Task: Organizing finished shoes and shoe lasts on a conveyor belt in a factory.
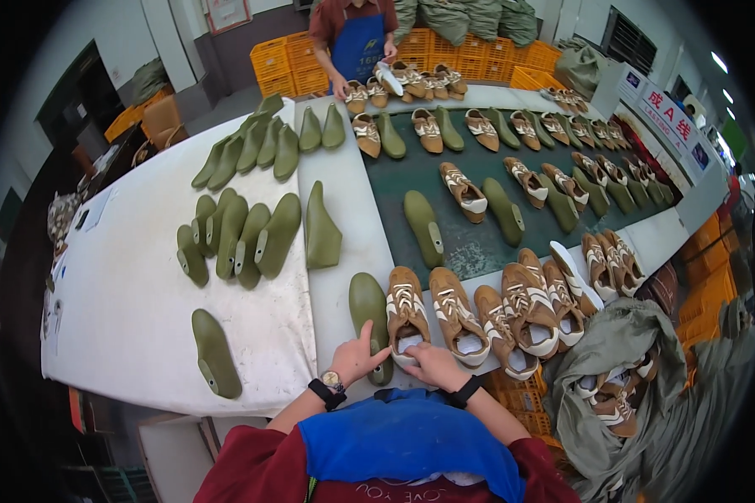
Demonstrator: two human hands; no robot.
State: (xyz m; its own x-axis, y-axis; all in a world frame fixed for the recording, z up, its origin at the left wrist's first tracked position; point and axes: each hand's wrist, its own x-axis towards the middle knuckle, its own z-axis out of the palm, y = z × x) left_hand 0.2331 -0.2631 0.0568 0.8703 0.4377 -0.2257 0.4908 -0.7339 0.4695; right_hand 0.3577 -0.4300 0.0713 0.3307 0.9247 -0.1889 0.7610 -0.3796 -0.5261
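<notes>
A green shoe last lies along the near table edge, just left of a brown suede sneaker with white stripes and laces. My left hand rests over the last's lower part, index finger and thumb spread apart; its other fingers are hard to make out. At the sneaker's heel, my right hand grips the rim of the opening with thumb and fingers. White lining or stuffing shows inside that opening. Close on the right stands another brown sneaker, followed by several more along the edge.
Several green lasts lie on the white table at left. Lasts and sneakers line a green mat. Opposite stands a person in a blue apron holding a shoe. A grey-green sack of sneakers sits beside orange crates at right.
</notes>
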